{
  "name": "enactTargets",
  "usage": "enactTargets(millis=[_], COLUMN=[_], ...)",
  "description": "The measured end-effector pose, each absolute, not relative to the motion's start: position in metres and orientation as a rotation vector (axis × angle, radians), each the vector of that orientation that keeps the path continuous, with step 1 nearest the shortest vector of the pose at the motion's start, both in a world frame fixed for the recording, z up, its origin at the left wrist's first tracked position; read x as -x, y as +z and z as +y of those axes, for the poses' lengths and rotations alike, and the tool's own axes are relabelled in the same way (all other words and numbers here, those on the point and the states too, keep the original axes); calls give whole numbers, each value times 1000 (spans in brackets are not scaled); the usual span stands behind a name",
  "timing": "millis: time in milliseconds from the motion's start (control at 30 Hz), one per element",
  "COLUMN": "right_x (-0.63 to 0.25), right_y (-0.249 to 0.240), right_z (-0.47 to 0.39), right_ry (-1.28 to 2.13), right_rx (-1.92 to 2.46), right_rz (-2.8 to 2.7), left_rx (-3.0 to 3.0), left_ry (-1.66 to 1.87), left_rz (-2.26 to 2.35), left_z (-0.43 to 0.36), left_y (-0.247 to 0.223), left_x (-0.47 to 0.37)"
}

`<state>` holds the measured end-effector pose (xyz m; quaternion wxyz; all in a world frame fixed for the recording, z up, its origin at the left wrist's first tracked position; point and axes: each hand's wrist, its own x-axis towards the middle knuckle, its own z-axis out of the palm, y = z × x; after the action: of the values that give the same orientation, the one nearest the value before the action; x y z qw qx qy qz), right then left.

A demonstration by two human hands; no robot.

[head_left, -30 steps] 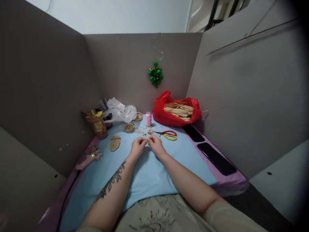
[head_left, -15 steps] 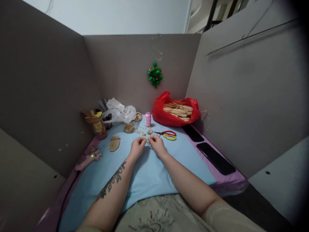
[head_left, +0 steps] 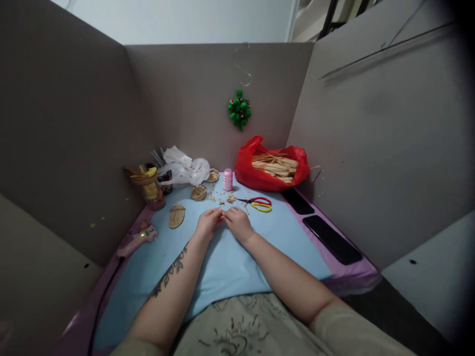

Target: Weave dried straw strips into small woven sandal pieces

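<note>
My left hand (head_left: 209, 222) and my right hand (head_left: 237, 222) meet fingertip to fingertip above the blue cloth (head_left: 237, 269). Both are closed in a pinch, and whatever lies between the fingers is too small or too hidden to name. Just beyond them lie pale straw scraps (head_left: 230, 199) and scissors (head_left: 261, 203) with one red and one yellow handle. A small round woven basket (head_left: 199, 193) sits past my left hand, and a flat oval woven piece (head_left: 177, 216) lies to its left.
A red plastic bag (head_left: 245, 170) of dry straw strips stands at the back right, beside a pink thread spool (head_left: 227, 180). Two black phones (head_left: 332, 240) lie on the right edge. At left are a lit pink glue gun (head_left: 138, 241), a tool cup (head_left: 152, 190) and a white plastic bag (head_left: 187, 170).
My hands have drawn together, from a small gap to touching. The right hand has turned so its back faces up more. The view has tipped slightly downward.
</note>
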<state>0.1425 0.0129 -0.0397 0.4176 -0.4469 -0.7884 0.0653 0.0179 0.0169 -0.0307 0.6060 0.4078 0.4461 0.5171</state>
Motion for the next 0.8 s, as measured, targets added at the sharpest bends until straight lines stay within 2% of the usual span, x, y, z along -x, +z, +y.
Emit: enactTargets(millis=[167, 367, 567, 800], right_x=[-137, -141, -142, -142], right_y=[-35, -30, -42, -50], right_z=[4, 6, 21, 28], right_ry=[59, 338, 817, 725], right_rx=[1081, 973, 1027, 1060], right_rz=[-2082, -1754, -1476, -1459], left_rx=[-959, -1209, -1640, -1911], left_ry=[1297, 1419, 1354, 1306], left_rz=[1061, 1110, 1187, 1402], left_z=[23, 27, 16, 12], left_y=[-34, -32, -27, -25], left_x=[-13, -12, -19, -19])
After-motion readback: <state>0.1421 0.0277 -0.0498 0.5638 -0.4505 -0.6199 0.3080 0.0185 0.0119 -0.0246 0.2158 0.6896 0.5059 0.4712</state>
